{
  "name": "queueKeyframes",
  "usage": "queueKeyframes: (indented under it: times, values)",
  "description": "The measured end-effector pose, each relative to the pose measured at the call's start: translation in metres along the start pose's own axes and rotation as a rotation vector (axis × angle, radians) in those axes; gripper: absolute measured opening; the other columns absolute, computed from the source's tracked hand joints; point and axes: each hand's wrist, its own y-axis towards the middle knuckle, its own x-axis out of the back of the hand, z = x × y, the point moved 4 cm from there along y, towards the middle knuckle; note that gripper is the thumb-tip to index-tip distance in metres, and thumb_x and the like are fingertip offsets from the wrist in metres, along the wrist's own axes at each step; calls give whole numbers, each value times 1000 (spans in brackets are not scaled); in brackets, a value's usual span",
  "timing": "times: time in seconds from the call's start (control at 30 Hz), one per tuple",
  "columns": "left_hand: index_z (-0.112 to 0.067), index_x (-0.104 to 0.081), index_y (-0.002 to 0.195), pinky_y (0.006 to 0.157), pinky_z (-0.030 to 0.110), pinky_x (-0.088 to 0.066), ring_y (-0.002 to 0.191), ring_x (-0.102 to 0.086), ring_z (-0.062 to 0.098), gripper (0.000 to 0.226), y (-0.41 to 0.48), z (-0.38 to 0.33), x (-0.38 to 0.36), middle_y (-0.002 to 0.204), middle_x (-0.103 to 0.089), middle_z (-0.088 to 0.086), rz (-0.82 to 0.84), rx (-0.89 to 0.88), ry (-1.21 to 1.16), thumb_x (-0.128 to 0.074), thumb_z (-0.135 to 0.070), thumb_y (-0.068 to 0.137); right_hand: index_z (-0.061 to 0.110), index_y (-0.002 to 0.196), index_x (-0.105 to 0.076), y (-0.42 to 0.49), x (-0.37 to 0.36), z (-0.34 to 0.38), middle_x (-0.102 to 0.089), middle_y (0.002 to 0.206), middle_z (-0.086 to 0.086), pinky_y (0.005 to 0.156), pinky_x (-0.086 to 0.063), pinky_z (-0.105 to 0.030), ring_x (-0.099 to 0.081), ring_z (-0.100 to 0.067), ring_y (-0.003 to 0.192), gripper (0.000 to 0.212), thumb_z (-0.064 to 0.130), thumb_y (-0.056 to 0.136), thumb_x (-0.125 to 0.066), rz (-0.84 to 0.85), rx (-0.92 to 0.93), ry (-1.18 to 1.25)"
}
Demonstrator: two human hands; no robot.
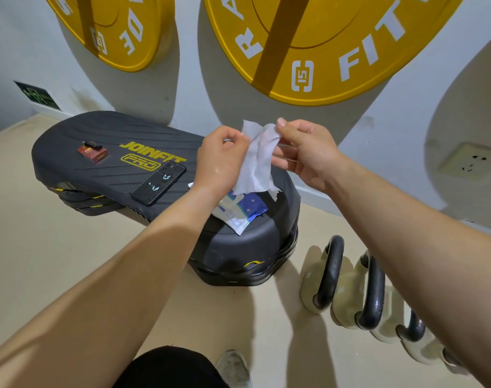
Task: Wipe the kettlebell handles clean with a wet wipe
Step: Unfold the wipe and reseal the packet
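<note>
A white wet wipe (257, 161) hangs between my two hands above the black step platform (104, 161). My left hand (220, 158) pinches its left top edge and my right hand (306, 152) pinches its right top corner. Below the wipe lies the blue and white wipe packet (240, 212) on the platform's right end. Several pale kettlebells with black handles stand in a row on the floor at the lower right, the nearest handle (329, 271) beside a second handle (371, 292). My right forearm covers part of the row.
A black phone (159, 184) and a small red box (93, 153) lie on the platform. Two yellow weight plates (308, 49) lean on the white wall behind. A wall socket (471, 161) sits at the right. My shoe (234, 368) rests on the beige floor.
</note>
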Motion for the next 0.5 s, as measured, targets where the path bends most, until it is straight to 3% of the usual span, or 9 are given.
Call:
queueKeyframes:
  times: [0.07, 0.13, 0.23, 0.37, 0.5]
  values:
    - [-21, -57, 70, 62, 27, -43, 56, -47, 14, 18, 6, 7, 11, 57, -51, -6, -93, 67, -5, -58, -25, 88, 16, 81, -55, 1, 8, 0, -72, 75, -2, 59, -59, -27, -68, -11, 57, 25, 25, 104, -58, -75, 0, 13]
    - [-17, -56, 79, 61, 32, -52, 54, -56, 17, 13, 11, 15, 22, 61, -56, -1, -134, 160, -129, -55, -23, 91, 16, 86, -54, 3, 18, -2, -73, 77, -2, 58, -59, -27, -71, -11, 57, 24, 27, 107, -52, -163, -16, 39]
    - [-14, -54, 99, 60, 29, -59, 65, -73, 20, 11, 14, 21, 36, 82, -66, 6, -173, 277, -294, -45, -20, 99, 17, 92, -57, 6, 37, -5, -73, 85, -3, 67, -62, -33, -75, -18, 71, 24, 31, 108, -47, -278, -48, 61]
    - [-11, -63, 104, 64, 29, -62, 73, -74, 23, 23, 23, 28, 56, 90, -70, 9, -240, 378, -455, -40, -15, 99, 16, 94, -60, 9, 59, -9, -71, 96, -7, 74, -64, -38, -70, -22, 84, 25, 33, 108, -47, -402, -75, 81]
    - [-11, -60, 85, 55, 29, -59, 64, -66, 21, 22, 25, 28, 70, 77, -66, 6, -285, 419, -496, -42, -8, 98, 15, 92, -62, 11, 67, -10, -71, 93, -5, 77, -62, -42, -70, -25, 90, 27, 34, 107, -49, -436, -80, 90]
